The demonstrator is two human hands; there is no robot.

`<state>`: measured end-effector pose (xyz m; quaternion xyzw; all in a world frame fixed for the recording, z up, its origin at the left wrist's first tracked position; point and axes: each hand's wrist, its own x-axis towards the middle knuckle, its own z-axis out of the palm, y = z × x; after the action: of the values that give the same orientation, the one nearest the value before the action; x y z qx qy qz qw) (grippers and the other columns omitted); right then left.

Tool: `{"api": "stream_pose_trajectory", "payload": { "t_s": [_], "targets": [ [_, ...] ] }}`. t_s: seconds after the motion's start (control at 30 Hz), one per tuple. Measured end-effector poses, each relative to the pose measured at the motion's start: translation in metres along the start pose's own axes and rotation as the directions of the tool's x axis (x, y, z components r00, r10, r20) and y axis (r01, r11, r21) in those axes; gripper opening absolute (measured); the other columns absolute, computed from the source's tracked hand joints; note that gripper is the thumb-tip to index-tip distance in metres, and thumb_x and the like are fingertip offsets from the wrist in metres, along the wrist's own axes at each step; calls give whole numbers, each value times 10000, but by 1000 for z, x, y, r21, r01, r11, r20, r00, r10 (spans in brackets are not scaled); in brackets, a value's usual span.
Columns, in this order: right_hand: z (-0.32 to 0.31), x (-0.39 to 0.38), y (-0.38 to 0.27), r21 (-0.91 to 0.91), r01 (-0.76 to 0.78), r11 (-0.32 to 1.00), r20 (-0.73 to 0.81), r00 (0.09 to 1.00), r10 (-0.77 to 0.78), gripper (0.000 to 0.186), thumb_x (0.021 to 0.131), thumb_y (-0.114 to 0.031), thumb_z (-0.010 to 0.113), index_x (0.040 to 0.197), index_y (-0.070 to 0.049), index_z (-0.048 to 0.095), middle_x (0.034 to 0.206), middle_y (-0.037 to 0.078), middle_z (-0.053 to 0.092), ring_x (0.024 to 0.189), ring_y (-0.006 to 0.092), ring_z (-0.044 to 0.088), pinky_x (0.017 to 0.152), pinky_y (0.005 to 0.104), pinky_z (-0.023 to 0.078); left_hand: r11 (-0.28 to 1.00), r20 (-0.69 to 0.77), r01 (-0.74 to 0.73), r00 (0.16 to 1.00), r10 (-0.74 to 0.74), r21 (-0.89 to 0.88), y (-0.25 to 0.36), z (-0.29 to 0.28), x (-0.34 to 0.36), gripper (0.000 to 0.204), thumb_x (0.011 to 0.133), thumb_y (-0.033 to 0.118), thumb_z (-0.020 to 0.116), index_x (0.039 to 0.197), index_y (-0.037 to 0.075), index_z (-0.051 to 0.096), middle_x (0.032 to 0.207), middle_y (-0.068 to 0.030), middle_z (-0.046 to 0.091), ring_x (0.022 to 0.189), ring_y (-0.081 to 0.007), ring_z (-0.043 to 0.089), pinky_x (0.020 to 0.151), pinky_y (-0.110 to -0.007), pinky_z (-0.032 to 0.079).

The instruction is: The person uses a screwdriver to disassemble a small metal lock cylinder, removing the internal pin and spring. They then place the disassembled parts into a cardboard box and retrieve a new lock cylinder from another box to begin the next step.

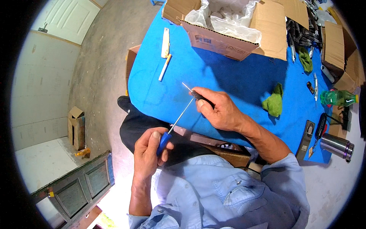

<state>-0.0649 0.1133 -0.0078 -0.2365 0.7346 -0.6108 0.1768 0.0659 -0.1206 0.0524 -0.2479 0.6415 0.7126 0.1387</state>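
My left hand (146,152) is closed around the blue handle of a screwdriver (164,142), over my lap. Its metal shaft slants up and to the right. My right hand (223,112) pinches a small black piece with a thin metal rod (187,87) sticking out towards the upper left. The screwdriver's tip meets or lies just beside the black piece; I cannot tell which. Both hands are by the near edge of a blue-covered table (152,89). Beyond them lie a cigarette-like stick (165,68) and a narrow white strip (165,42).
An open cardboard box (221,40) lined with plastic stands at the back. On the right are a green cloth (273,101), a green bottle (338,98), a metal cup (337,147), a flat grey bar (305,140) and a pile of dark metal parts (301,34).
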Motion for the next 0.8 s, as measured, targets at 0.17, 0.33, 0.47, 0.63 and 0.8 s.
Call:
{"api": "stream_pose_trajectory", "payload": {
  "t_s": [0.17, 0.33, 0.47, 0.63, 0.8],
  "targets": [
    [-1, 0, -2, -15, 1, 1000, 5, 1000, -1, 376, 969, -54, 553, 1319, 83, 575, 812, 87, 627, 689, 138, 570, 632, 315, 501, 994, -51, -29, 998, 35, 109, 3, 4, -3, 262, 1003, 223, 658, 1150, 9, 629, 798, -50, 673, 573, -60, 575, 462, -198, 407],
    [0, 0, -3, -21, -8, 1000, -3, 1000, 8, 373, 969, -56, 553, 1316, 79, 579, 817, 88, 635, 691, 142, 575, 637, 315, 504, 971, -63, -108, 990, 124, 215, 5, 3, -5, 311, 897, 135, 754, 1139, 9, 605, 803, -46, 648, 581, -73, 579, 507, -205, 440],
    [-1, 0, -2, -31, 4, 1000, 1, 1000, -4, 372, 969, -57, 552, 1314, 81, 580, 821, 88, 639, 694, 139, 580, 636, 311, 505, 959, -90, -113, 986, 140, 260, 7, 8, -8, 308, 898, 105, 745, 1147, 5, 593, 819, -45, 645, 599, -83, 594, 532, -213, 467],
    [-1, 1, -1, -7, -16, 1000, 9, 1000, 16, 362, 984, -60, 539, 1314, 83, 577, 814, 79, 633, 693, 128, 577, 627, 299, 501, 943, -98, -218, 964, 248, 250, -5, 7, -6, 274, 952, 130, 699, 1172, -4, 608, 884, -75, 682, 645, -116, 645, 538, -227, 509],
    [-1, 1, 0, -13, -19, 1000, 11, 1000, 19, 358, 992, -61, 531, 1318, 80, 577, 808, 74, 628, 694, 124, 576, 628, 294, 501, 985, -57, -128, 989, 136, 117, 0, 5, -5, 312, 1035, 230, 606, 1233, -11, 613, 943, -128, 717, 666, -129, 673, 511, -225, 510]
  ]
}}
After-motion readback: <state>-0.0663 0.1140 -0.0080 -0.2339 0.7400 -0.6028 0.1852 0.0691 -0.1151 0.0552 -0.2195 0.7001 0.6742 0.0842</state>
